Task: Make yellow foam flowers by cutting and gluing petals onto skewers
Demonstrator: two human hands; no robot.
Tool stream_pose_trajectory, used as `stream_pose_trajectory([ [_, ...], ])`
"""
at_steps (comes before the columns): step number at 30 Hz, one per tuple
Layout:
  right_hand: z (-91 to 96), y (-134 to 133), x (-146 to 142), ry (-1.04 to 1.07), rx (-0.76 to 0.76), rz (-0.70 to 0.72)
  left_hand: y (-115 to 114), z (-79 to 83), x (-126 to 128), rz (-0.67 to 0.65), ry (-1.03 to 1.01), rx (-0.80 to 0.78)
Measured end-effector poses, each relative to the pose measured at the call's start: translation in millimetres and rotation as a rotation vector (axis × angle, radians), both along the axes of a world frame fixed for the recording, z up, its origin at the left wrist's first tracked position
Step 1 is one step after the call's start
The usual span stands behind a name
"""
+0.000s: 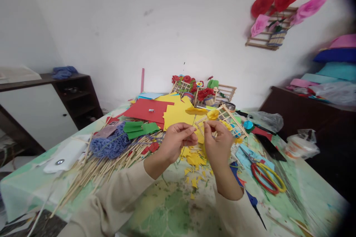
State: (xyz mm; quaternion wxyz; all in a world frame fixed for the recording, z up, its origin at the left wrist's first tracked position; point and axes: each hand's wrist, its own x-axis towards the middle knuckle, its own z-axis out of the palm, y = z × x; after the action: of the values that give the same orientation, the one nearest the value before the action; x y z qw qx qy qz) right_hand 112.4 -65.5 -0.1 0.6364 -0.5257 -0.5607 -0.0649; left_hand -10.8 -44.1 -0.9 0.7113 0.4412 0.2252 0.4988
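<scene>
My left hand (178, 139) is closed in a pinch at a thin stem, above which a yellow paper flower (196, 111) stands seen edge-on. Close on its right, my right hand (219, 140) has thumb and fingers pressed together; what lies between them is too small to make out. Just behind the right hand, a small wooden stick lattice (236, 125) leans with yellow flowers (213, 114) on it. Cut yellow scraps (196, 159) are scattered on the table below both hands.
Wooden sticks (111, 170), blue yarn (109, 142) and green paper (140, 129) lie left. Red (147, 108) and yellow sheets (176, 114) are behind. Scissors (267, 177), thin wires (297, 192) and a white tub (300, 146) are at right. Finished flower racks (204, 94) stand by the wall.
</scene>
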Motion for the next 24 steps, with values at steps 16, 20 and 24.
stream_pose_trajectory([
  [16,-14.0,11,2,0.581,-0.084,0.578,-2,-10.2,9,-0.047,0.041,-0.034],
  [20,-13.7,12,0,0.668,-0.106,0.620,-3,-9.9,10,-0.055,0.035,-0.035],
  [24,-15.2,15,-5,0.761,-0.186,0.632,-2,-11.3,10,-0.054,0.013,-0.029],
])
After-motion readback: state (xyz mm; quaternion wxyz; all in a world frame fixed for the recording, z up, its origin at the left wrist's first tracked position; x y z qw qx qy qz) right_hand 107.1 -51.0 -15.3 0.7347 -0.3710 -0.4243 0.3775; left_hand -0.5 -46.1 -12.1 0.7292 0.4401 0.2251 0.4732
